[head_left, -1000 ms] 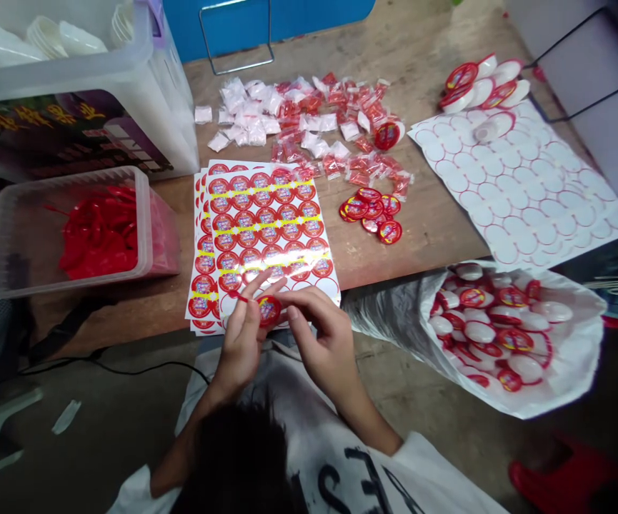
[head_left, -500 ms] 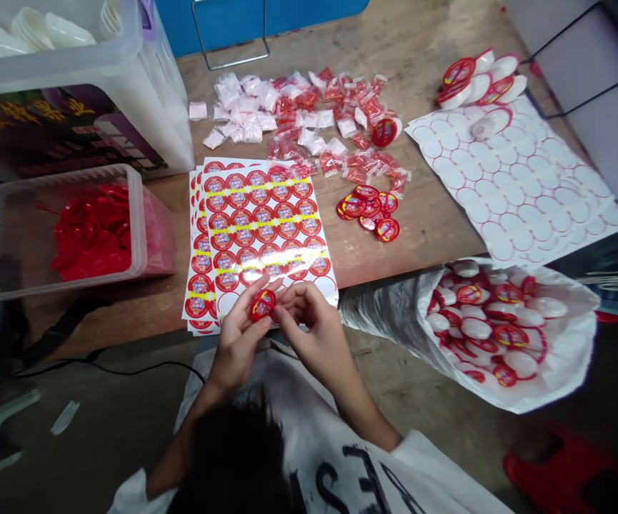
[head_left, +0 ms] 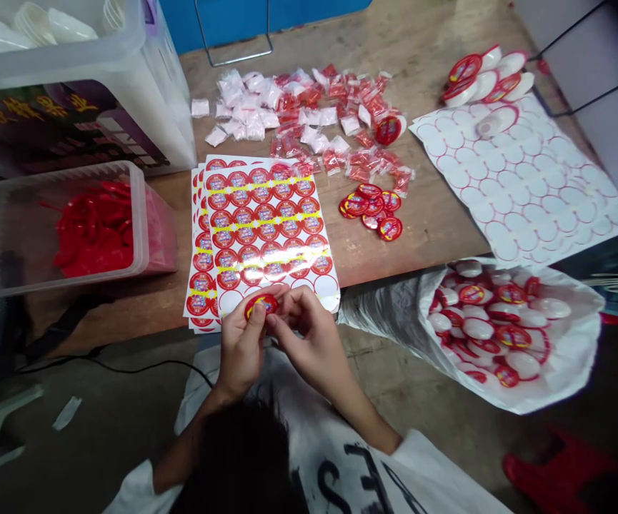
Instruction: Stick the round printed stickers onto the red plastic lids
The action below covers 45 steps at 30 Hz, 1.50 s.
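My left hand and my right hand meet just below the table's near edge, both pinching one small round red-labelled lid. The left thumb lies across its face and the right fingertips press its right rim. Directly behind the lid lies a stack of sticker sheets printed with rows of red round labels; the bottom row has some blank circles. A small cluster of finished red-labelled lids rests on the wood to the right of the sheets.
A clear tub of red plastic pieces sits at left, below a large clear bin. Small sachets, white and red, are heaped at the back. Emptied sticker backing sheets lie at right. A white bag of lids hangs off the front edge.
The lid has been turned and drawn slightly lower and left between my fingers. My left fingers, stretched out a second ago, have curled round it, and my right fingertips have closed in.
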### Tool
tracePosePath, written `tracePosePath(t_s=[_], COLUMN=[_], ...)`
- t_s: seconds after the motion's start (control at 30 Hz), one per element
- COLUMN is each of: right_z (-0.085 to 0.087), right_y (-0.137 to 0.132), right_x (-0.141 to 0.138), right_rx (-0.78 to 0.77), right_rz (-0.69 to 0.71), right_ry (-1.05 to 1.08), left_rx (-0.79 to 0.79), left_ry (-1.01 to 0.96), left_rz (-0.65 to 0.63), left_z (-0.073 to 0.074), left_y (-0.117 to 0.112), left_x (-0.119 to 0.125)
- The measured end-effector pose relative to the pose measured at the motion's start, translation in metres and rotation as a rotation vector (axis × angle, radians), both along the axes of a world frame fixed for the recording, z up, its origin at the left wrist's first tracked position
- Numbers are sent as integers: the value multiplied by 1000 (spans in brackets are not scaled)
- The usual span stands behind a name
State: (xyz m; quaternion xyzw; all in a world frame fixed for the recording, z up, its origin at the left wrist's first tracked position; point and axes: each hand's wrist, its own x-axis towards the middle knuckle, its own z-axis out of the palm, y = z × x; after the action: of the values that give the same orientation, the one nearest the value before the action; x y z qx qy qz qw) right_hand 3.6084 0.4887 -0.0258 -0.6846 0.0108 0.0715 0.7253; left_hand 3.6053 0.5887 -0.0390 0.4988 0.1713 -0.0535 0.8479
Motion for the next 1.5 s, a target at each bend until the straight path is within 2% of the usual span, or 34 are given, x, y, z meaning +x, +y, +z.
tracePosePath(t_s=[0.1,0.2,0.43,0.7,0.97,1.3,1.4,1.5], right_z=[2,5,9,10,5,-1,-1,1], right_y=[0,-1,0,2,1,-2,-6,-11], right_x=[0,-1,-4,-7,-5,-1,0,1], right_rx=[-18,-21,-44,-71,-71,-38,-74,-68], right_rz=[-11,-15,-21,-43,-91,-64,58,95], right_ry=[-14,-12,-20,-22,16,105,108,90], left_rx=[-13,-23,144,41,-218,-247,-171,113], left_ry=[25,12,-109,-95,94,146,128,49], left_rz=[17,-24,-54,-83,-41,-10,-25,-49], left_z=[1,1,-6,1,9,11,9,2], left_y=[-1,1,8,5,2,0,3,10], left_x=[-1,-1,-7,-5,-1,2,3,4])
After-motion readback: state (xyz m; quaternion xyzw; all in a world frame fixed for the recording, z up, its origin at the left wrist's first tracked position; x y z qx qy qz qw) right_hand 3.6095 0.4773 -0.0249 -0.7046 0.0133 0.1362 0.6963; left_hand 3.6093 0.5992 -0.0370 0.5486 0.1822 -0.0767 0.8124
